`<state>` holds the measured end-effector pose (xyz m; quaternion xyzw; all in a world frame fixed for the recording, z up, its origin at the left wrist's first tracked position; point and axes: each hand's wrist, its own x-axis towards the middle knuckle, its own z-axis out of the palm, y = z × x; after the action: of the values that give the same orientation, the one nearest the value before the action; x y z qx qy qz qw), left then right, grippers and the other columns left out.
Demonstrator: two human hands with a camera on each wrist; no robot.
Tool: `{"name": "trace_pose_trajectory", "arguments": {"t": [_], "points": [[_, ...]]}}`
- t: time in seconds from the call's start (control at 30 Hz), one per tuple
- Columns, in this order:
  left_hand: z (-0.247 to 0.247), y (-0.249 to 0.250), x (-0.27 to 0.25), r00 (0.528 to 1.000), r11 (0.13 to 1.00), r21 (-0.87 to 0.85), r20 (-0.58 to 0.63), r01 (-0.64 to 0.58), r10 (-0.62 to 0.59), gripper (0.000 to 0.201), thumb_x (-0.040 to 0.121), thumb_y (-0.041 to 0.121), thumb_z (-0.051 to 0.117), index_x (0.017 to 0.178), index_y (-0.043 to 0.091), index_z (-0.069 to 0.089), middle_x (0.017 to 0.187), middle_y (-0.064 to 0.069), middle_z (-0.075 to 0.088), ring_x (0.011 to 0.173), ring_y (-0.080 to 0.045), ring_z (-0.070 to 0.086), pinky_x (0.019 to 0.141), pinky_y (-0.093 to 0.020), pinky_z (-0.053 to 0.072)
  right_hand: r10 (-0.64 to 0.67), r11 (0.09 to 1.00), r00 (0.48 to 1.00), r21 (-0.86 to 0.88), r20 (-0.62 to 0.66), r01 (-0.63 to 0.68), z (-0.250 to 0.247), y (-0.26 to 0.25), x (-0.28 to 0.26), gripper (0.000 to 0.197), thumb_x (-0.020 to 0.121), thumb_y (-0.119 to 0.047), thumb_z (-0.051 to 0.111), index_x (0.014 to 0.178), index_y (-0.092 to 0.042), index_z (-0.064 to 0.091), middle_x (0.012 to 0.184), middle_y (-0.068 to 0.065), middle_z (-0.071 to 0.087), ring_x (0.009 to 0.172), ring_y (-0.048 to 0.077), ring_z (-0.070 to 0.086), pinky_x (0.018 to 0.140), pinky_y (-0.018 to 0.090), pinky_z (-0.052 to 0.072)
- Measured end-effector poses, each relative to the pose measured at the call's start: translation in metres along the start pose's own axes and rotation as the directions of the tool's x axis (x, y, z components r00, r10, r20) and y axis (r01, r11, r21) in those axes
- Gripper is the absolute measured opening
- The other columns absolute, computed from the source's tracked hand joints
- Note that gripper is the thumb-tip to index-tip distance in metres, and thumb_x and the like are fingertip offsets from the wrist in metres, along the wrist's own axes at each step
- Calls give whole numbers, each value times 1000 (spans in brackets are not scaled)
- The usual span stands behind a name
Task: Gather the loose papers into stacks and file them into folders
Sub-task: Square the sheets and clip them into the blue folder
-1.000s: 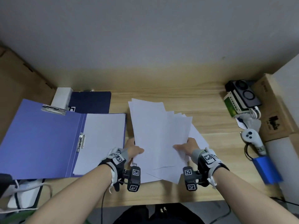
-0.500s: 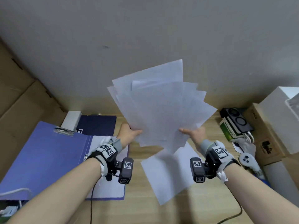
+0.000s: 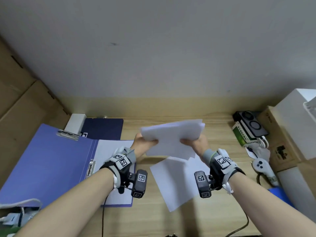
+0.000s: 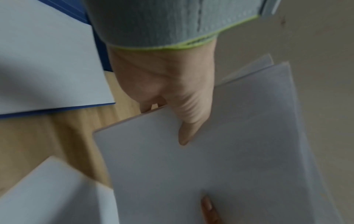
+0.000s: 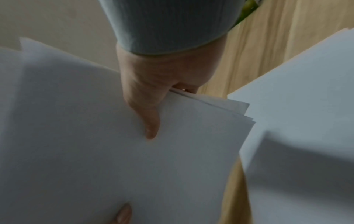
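Both hands hold a stack of white papers point(image 3: 172, 135) above the wooden desk point(image 3: 218, 130), tilted nearly flat. My left hand point(image 3: 145, 142) pinches its left edge, thumb on top point(image 4: 191, 121). My right hand point(image 3: 193, 142) pinches the right edge the same way point(image 5: 149, 115). The stack point(image 4: 229, 151) point(image 5: 95, 136) still has uneven edges. One loose white sheet point(image 3: 176, 182) lies on the desk below the hands. An open blue folder point(image 3: 47, 165) lies at the left with white sheets point(image 3: 112, 151) on its right half.
A dark blue folder point(image 3: 102, 128) and a white box point(image 3: 75, 122) sit behind the open folder. Cardboard boxes point(image 3: 22, 117) stand at the left. At the right are a green box point(image 3: 241, 135), a black device point(image 3: 251, 124), a white controller point(image 3: 263, 168) and more boxes point(image 3: 282, 139).
The fan of papers was lifted off the desk and held upright, then lowered and tilted flat and drawn into a tighter stack. One sheet stayed on the desk.
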<state>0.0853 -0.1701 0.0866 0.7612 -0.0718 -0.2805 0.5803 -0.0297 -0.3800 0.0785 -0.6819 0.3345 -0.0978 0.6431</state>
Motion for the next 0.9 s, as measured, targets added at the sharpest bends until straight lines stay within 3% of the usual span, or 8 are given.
{"name": "trace_pose_trajectory", "arguments": {"t": [0.13,0.3,0.43,0.53,0.67,0.8,0.9], "points": [[-9,29,-1,994,992,-68,31,-104,106,31,74,-6,77,96,14,70,94,0,73,76,-1,70,71,-19,56,-60,992,997,117,44,54,-3,-28,2,27,68,9,80,84,-11,73,82,2,74,71,13,69,67,26,56],[-7,12,-5,997,994,-79,-2,-75,75,32,74,-6,76,103,7,70,97,-6,72,85,-14,68,74,-20,56,-1,997,998,81,57,-4,3,-4,-5,30,66,6,83,88,-11,72,86,2,75,73,8,71,69,23,55],[4,10,-11,997,992,-98,-1,-80,80,29,75,-9,73,93,14,72,87,1,72,71,1,68,68,-14,55,28,994,999,102,19,-29,8,6,-9,31,66,7,82,87,-13,71,86,2,74,73,10,70,70,26,54],[2,17,-6,998,989,-129,0,-67,67,25,74,-6,76,94,9,73,92,-3,74,77,-8,70,78,-26,57,36,988,999,149,-9,-34,6,-5,-4,29,66,4,83,87,-12,71,89,6,75,77,19,71,72,31,58],[-2,14,-3,999,993,-112,-21,-32,30,31,71,2,81,101,2,71,95,-5,75,82,-13,72,79,-29,59,26,986,1000,165,14,-28,4,-6,-7,29,66,3,84,89,-12,73,92,7,76,80,19,72,77,32,59],[8,-3,-8,999,1000,4,-34,3,-3,20,71,-3,76,86,11,71,90,-5,74,78,-14,70,80,-32,57,57,991,998,118,14,-58,11,23,-17,34,65,9,81,87,-15,71,88,2,74,80,18,69,76,31,55],[13,0,-9,999,1000,-15,-38,-5,4,21,72,-3,75,75,18,71,75,7,74,72,-9,71,73,-26,57,85,987,996,142,-29,-80,12,31,-18,35,64,9,81,88,-14,71,87,-1,75,79,17,70,77,32,56]]}}
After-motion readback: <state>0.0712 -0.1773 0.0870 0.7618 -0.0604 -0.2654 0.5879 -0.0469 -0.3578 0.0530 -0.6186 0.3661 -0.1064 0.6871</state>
